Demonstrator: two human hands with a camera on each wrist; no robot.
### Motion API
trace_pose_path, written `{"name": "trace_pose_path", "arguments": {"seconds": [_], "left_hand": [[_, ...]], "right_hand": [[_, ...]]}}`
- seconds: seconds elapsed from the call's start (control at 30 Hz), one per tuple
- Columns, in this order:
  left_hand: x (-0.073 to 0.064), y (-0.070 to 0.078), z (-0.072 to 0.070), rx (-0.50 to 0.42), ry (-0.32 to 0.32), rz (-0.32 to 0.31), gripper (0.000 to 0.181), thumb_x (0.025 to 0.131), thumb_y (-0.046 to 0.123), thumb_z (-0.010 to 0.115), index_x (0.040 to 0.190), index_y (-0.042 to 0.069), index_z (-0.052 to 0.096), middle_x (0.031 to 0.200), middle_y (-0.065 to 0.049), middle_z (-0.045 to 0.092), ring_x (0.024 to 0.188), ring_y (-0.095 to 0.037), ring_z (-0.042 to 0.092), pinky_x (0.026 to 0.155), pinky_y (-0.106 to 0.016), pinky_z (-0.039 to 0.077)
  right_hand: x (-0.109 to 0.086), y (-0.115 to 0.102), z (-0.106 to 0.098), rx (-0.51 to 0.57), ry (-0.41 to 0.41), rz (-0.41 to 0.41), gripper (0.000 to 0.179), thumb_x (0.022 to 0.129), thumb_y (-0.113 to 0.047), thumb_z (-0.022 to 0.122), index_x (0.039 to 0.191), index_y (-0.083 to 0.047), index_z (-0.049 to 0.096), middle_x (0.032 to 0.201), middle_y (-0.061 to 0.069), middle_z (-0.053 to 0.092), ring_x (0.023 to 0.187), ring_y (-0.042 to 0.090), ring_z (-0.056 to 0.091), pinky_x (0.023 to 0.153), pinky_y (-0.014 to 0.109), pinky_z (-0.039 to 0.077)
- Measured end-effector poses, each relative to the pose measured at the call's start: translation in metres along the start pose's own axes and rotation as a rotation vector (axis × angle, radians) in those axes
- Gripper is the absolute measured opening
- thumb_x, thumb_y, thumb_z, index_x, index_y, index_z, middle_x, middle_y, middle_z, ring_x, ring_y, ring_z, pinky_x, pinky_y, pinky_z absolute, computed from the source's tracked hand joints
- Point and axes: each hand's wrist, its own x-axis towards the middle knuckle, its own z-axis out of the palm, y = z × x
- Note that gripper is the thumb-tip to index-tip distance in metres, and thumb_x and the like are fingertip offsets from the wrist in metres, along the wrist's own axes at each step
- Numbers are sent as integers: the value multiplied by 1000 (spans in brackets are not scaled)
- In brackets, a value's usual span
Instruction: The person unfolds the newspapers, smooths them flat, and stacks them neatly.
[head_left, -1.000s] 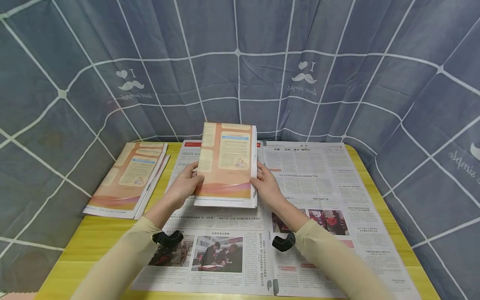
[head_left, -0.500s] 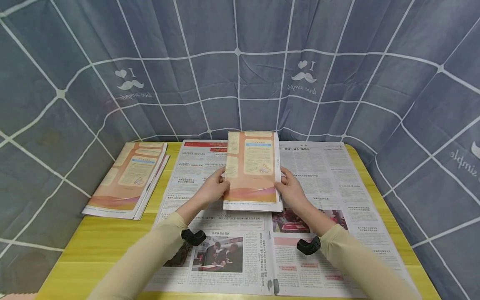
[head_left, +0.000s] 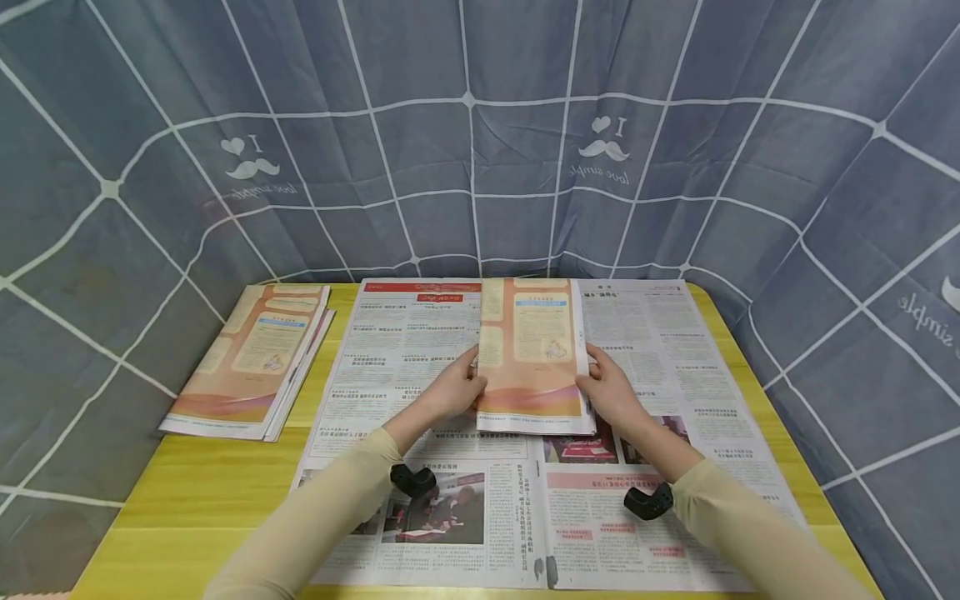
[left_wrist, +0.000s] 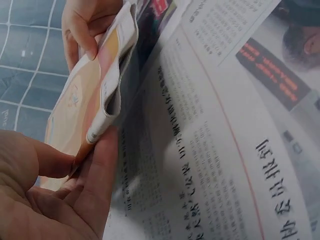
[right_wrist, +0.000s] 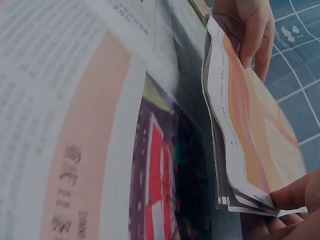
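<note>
A folded newspaper [head_left: 532, 358] with an orange printed page on top is held between both hands, just over an open newspaper [head_left: 405, 400] spread on the table. My left hand [head_left: 454, 385] pinches its left edge, thumb on top and fingers beneath. On the opposite edge my right hand [head_left: 609, 387] grips it the same way. In the left wrist view, the near edge of the folded newspaper [left_wrist: 107, 95] shows wavy layers. Stacked layers of the folded newspaper [right_wrist: 225, 130] also show in the right wrist view, with a gap under them.
Another stack of folded newspapers [head_left: 247, 362] with the same orange page lies at the table's left. The yellow wooden table [head_left: 202, 492] is bordered by a grey-blue checked curtain [head_left: 420, 150] at the back and sides.
Both hands have carried the folded newspaper to the right and lower over the open newspaper. The stack at the left has stayed in place.
</note>
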Motion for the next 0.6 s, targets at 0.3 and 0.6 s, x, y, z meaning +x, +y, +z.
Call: {"name": "trace_pose_path", "arguments": {"seconds": [0.3, 0.6], "left_hand": [[0, -5, 10, 185, -24, 5, 71, 107, 12, 47, 164, 1, 6, 90, -14, 63, 61, -18, 63, 63, -35, 58], [2, -10, 14, 261, -46, -27, 71, 108, 13, 47, 165, 3, 6, 91, -12, 61, 57, -19, 66, 53, -33, 57]], "right_hand": [[-6, 2, -6, -80, -23, 16, 67, 103, -2, 48, 162, 1, 16, 127, 29, 63, 89, 26, 71, 69, 35, 57], [-5, 7, -6, -202, -22, 21, 67, 101, -3, 51, 161, 3, 21, 107, 22, 68, 79, 23, 69, 64, 34, 56]]}}
